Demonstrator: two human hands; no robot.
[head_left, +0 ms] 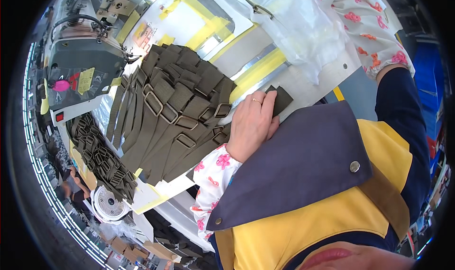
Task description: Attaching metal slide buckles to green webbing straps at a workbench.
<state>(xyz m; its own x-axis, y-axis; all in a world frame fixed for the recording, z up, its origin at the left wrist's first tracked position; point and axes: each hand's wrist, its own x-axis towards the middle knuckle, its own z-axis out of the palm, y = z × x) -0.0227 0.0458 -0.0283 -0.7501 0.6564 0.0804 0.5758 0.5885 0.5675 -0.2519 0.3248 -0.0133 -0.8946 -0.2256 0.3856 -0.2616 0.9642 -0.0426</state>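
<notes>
My left hand [253, 123], a ring on one finger, lies at the table's near edge. Its fingers are closed on an olive webbing strap [283, 99], whose folded or doubled end sticks out to the right past the fingertips. Just left of the hand spreads a large pile of olive webbing straps [182, 83] with bronze-coloured metal slide buckles [186, 122]. My right forearm, in a flower-patterned sleeve cover [365, 28], reaches up along the right side. The right hand itself is beyond the upper edge of the picture.
A sewing machine [83, 64] stands at the left. Below it hangs a bundle of buckled straps [102, 151], with a white fan [110, 202] beyond. Clear plastic sheeting [298, 28] covers the table's upper right. Yellow tape [258, 73] runs across the tabletop. Another person [78, 184] is far left.
</notes>
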